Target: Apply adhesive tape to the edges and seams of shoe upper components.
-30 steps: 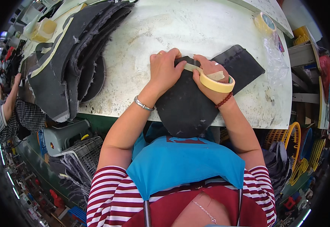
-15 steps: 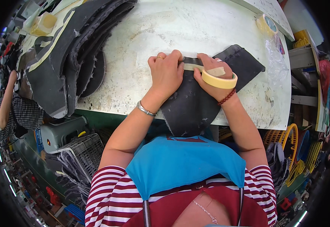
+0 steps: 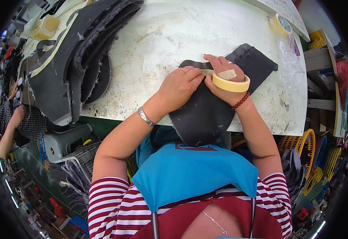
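A black leather-like piece (image 3: pixel 201 115) with a fuzzy edge lies at the table's front, its rounded end hanging over the edge toward me. My left hand (image 3: pixel 180 88) is closed, its fingertips pinched together at a pale strip of tape (image 3: pixel 208 72) along the piece's far edge. Across from it, my right hand (image 3: pixel 226 77) grips the same far edge between thumb and fingers. A roll of masking tape (image 3: pixel 231 85) rings the right hand, with a loose tape end standing up. The piece's other arm (image 3: pixel 253 65) reaches out to the right.
A stack of black fuzzy-edged pieces (image 3: pixel 72 59) fills the table's left side. At the right back lies another tape roll in clear plastic (image 3: pixel 282 26). Below the left edge stand a grey case (image 3: pixel 68 141) and a wire crate. Another person (image 3: pixel 6 127) works at far left.
My left hand has slid right and slightly nearer, along the tape strip toward my right hand. The right hand has hardly moved. The other person's arm has shifted.
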A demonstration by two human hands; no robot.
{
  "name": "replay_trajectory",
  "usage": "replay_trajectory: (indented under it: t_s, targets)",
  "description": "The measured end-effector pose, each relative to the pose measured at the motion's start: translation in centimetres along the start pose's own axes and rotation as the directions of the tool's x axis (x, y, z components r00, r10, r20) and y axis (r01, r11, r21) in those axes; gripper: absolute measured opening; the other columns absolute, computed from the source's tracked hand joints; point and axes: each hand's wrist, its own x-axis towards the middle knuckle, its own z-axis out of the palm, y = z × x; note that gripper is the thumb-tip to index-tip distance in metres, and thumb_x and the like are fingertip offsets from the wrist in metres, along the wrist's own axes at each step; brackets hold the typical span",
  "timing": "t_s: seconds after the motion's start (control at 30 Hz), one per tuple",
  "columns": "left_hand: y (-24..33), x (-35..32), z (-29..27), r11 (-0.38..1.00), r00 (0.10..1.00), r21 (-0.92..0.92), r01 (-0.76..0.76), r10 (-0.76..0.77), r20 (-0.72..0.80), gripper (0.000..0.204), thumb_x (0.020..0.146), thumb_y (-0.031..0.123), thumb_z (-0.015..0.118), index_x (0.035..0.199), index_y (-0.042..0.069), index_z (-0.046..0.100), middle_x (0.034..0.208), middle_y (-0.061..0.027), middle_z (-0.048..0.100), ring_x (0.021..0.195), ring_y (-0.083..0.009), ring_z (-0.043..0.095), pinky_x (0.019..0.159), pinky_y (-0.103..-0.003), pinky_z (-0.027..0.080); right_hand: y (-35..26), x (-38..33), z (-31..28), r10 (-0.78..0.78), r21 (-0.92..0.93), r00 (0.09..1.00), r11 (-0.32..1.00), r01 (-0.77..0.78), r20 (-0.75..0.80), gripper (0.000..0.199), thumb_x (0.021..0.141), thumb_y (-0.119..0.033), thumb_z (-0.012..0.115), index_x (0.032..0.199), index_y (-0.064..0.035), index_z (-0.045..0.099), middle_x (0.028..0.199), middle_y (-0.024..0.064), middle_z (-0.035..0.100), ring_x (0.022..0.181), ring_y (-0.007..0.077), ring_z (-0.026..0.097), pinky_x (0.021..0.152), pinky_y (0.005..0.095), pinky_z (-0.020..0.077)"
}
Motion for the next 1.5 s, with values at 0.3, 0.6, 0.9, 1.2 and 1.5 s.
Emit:
replay_trajectory:
  t_s: [0.3, 0.6, 0.9, 1.2, 1.5]
  targets:
    - [0.7, 0.7, 0.1, 0.999, 0.994, 0.047, 0.008, -0.013, 0.104, 0.047, 0.080, 0.011, 0.073, 0.126, 0.003, 0.071, 0.113, -0.0054, 0.061, 0.095, -0.0253, 0.061, 0.082, -0.038, 0.056, 1.5, -0.9, 1.3, 0.151, 0.718, 0.987, 0.693, -0.068, -0.052, 0.050, 0.080, -0.008, 0.074, 0.130, -0.0042, 0.066, 0.120, 0.0147, 0.068, 0.104, 0.0276, 0.068, 0.093, 0.0359, 0.0548]
    - [1.0, 0.3, 0.3, 0.992, 0.990, 0.123, 0.027, -0.043, 0.132, 0.052, 0.083, 0.017, 0.074, 0.132, 0.004, 0.069, 0.108, -0.0035, 0.059, 0.091, -0.0228, 0.058, 0.078, -0.035, 0.055, 8.3, 0.0, -4.4, -0.271, -0.207, 0.962, 0.940, 0.273, 0.040, 0.028, 0.081, -0.029, 0.088, 0.097, -0.0093, 0.075, 0.090, 0.0059, 0.071, 0.085, 0.0257, 0.068, 0.078, 0.0381, 0.0514]
    - [1.3, 1.0, -0.2, 0.991, 0.980, 0.132, 0.036, -0.061, 0.189, 0.058, 0.084, 0.020, 0.073, 0.141, 0.012, 0.067, 0.108, -0.0030, 0.060, 0.093, -0.0218, 0.059, 0.075, -0.034, 0.054, 8.9, 0.9, -2.5, -0.233, 0.145, 0.972, 0.962, 0.230, 0.010, 0.016, 0.086, -0.016, 0.085, 0.086, -0.0098, 0.071, 0.081, 0.0039, 0.068, 0.075, 0.0253, 0.066, 0.070, 0.0382, 0.0526]
    - [0.3, 2.6, -1.0, 0.989, 0.949, 0.117, 0.086, -0.117, 0.293, 0.058, 0.084, 0.015, 0.068, 0.142, 0.020, 0.068, 0.110, -0.0073, 0.062, 0.102, -0.0273, 0.063, 0.081, -0.040, 0.054, 7.5, 1.8, -2.6, -0.252, -0.130, 0.958, 0.954, 0.270, 0.138, 0.019, 0.085, -0.023, 0.079, 0.080, -0.0118, 0.065, 0.077, 0.0068, 0.067, 0.074, 0.0269, 0.068, 0.068, 0.0401, 0.0544]
    - [-0.7, 5.6, -3.7, 0.941, 0.921, 0.301, -0.156, 0.028, 0.388, 0.029, 0.082, 0.010, 0.066, 0.108, 0.016, 0.079, 0.102, -0.0062, 0.062, 0.107, -0.0253, 0.059, 0.092, -0.039, 0.046, 0.3, -2.5, -0.9, -0.029, -0.274, 0.998, 0.962, 0.013, -0.056, 0.017, 0.080, -0.022, 0.076, 0.082, -0.0117, 0.062, 0.072, 0.0085, 0.064, 0.067, 0.0296, 0.067, 0.063, 0.0459, 0.0529]
